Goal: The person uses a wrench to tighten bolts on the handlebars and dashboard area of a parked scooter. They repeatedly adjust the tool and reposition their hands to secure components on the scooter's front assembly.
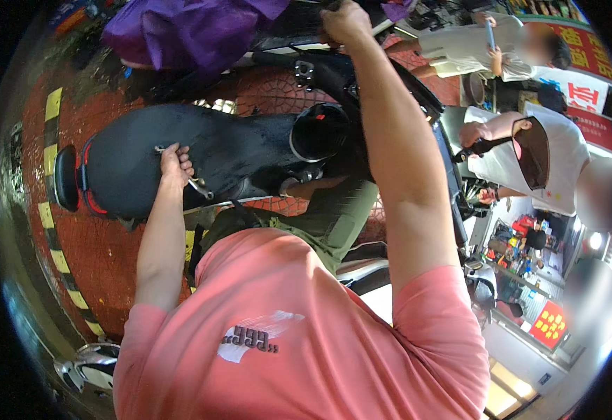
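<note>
My left hand (pixel 176 165) is closed around a slim silver metal tool that looks like a wrench (pixel 199 187). Its ends stick out on either side of my fist, just above the black seat (pixel 134 150) of a scooter. My right arm stretches far forward. At its end my right hand (pixel 348 25) is curled at the top edge of the view, against something dark that I cannot make out. A glossy black round thing with a pale rim (pixel 318 133) sits at the front of the seat.
A purple cover (pixel 180 31) drapes over another vehicle beyond the scooter. Red paving (pixel 103 259) carries a yellow-and-black striped line (pixel 52 189). At right, one person in white (pixel 558 150) grips a dark handle; another (pixel 467 49) holds a blue flat object.
</note>
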A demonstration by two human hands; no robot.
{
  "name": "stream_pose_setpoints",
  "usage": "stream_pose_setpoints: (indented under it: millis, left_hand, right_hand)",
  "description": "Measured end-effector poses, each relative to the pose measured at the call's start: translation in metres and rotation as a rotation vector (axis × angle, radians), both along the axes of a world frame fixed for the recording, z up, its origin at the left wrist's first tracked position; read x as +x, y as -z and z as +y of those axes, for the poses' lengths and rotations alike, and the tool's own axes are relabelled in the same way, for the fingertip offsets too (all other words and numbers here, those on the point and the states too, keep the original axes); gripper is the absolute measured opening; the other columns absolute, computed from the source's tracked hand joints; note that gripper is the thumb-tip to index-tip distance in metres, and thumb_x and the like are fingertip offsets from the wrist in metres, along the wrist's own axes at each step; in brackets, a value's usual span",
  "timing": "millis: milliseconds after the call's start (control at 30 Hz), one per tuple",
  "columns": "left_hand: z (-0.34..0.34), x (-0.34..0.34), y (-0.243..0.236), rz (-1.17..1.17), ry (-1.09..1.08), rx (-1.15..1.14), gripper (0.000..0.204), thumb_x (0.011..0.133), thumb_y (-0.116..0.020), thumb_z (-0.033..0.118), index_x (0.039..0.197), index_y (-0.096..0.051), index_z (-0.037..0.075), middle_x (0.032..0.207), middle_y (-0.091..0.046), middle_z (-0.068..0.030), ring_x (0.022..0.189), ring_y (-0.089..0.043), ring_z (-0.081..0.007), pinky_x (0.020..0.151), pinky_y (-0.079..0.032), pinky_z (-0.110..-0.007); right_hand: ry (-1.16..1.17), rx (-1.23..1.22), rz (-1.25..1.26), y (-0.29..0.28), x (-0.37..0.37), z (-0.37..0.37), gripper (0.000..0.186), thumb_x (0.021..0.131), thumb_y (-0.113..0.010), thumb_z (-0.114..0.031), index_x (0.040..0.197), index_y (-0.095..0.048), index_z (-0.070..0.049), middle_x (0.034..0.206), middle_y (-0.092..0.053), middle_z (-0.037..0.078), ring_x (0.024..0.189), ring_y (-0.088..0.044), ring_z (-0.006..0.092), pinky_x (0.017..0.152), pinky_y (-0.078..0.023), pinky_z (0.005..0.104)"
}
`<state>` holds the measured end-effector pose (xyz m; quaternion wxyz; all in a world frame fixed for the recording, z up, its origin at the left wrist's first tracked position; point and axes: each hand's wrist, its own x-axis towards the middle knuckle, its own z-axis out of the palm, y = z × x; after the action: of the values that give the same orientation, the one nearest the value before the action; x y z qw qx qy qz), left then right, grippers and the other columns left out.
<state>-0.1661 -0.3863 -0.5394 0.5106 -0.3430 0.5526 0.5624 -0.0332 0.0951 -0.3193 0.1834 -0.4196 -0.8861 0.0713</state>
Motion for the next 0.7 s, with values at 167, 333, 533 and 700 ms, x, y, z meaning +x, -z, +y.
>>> stream_pose_setpoints:
  millis: [167,333,533,700]
  left_hand:
    - [-0.007,0.002,0.003,-0.003,-0.059,0.035,0.032,0.107,-0.053,0.039,0.095,-0.062,0.010,0.064,-0.037,0.0063,0.049,-0.031,-0.0103,0.048,-0.026,-0.032]
    - [-0.029,-0.007,0.004,-0.025,0.002,0.198,0.040,0.110,-0.052,0.039,0.099,-0.068,0.004,0.091,-0.074,-0.0113,0.073,-0.070,-0.0245,0.059,-0.051,-0.039]
    - [-0.030,-0.005,-0.002,-0.004,-0.020,0.215,0.040,0.111,-0.050,0.038,0.096,-0.068,0.005,0.101,-0.077,-0.0175,0.087,-0.075,-0.0293,0.066,-0.051,-0.039]
    - [-0.032,-0.008,0.010,-0.030,-0.042,0.236,0.036,0.109,-0.053,0.038,0.100,-0.066,0.006,0.098,-0.076,-0.0159,0.084,-0.074,-0.0290,0.063,-0.048,-0.039]
  right_hand:
    - [-0.129,-0.762,0.009,-0.034,0.006,-0.001,0.034,0.102,-0.068,-0.028,0.127,-0.067,-0.005,0.100,-0.074,0.012,0.081,-0.073,0.0268,0.072,-0.058,0.0409]
    - [-0.003,-0.912,0.130,-0.050,0.015,-0.019,0.050,0.101,-0.076,-0.033,0.143,-0.064,-0.007,0.113,-0.074,0.012,0.077,-0.078,0.0203,0.064,-0.062,0.0296]
    - [-0.051,-0.936,0.098,-0.055,0.008,-0.019,0.048,0.102,-0.075,-0.035,0.140,-0.066,-0.007,0.113,-0.074,0.010,0.076,-0.075,0.0186,0.064,-0.061,0.0295]
    - [-0.011,-0.637,-0.143,-0.051,0.003,-0.017,0.049,0.093,-0.080,-0.051,0.121,-0.079,-0.011,0.097,-0.076,0.002,0.071,-0.066,0.0141,0.066,-0.055,0.0329]
